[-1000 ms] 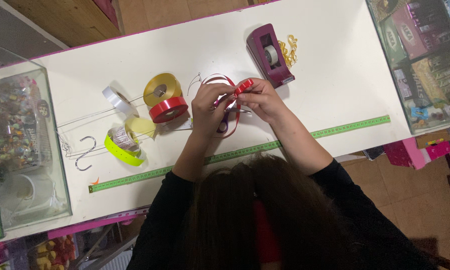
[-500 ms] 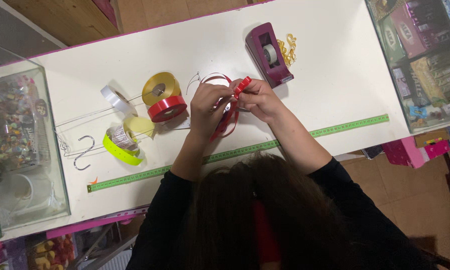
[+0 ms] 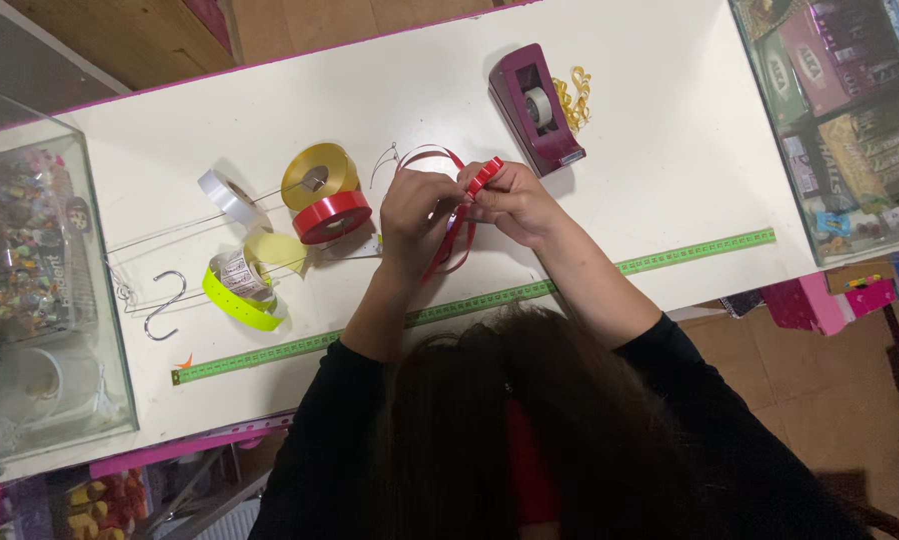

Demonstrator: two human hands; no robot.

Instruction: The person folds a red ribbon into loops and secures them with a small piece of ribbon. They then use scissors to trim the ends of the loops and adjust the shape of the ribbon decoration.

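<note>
Both hands meet over the middle of the white table [image 3: 669,140]. My left hand [image 3: 416,212] pinches loops of red ribbon [image 3: 457,232] that hang down toward me. My right hand [image 3: 510,201] grips the same red ribbon, and a folded red end [image 3: 483,179] sticks up between its fingers. A thin curl of the ribbon arcs behind the hands. The red ribbon roll [image 3: 331,217] lies just left of my left hand, with a gold roll [image 3: 317,173] leaning on it.
A dark red tape dispenser [image 3: 535,108] stands behind my right hand, with gold curled ribbon [image 3: 573,97] beside it. White [image 3: 227,195] and neon yellow [image 3: 241,288] rolls and a metal hook [image 3: 162,305] lie left. A green measuring tape [image 3: 489,297] runs along the table's near edge. Glass cases flank both sides.
The hands have stayed in place over the table and shifted slightly, reworking the red ribbon loops. The folded red end now points up more between the right fingers.
</note>
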